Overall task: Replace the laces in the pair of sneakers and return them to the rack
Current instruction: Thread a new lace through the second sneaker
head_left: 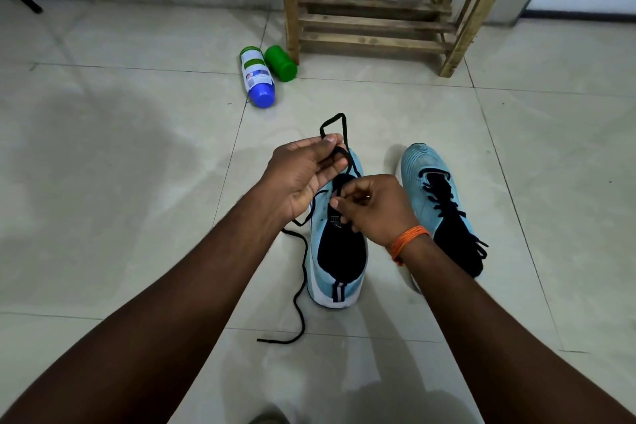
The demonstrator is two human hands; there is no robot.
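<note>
Your left hand (303,175) pinches a raised loop of the black lace (304,268) between thumb and curled fingers, which holds the slack clear of the shoe. Your right hand (375,210), fingers curled, pinches the same lace down at the eyelets of the near sneaker (323,286), apparently to feed it through. That sneaker stands on the tiled floor (137,182), heel toward you, with the lace's free end trailing to its left. The second sneaker (430,162) lies just beside it, already laced. Judgement: re-lacing about half done. The wooden rack (378,24) stands well apart by the wall, with a blue-capped bottle (256,74) and a green container (280,62) lying at its leg.
</note>
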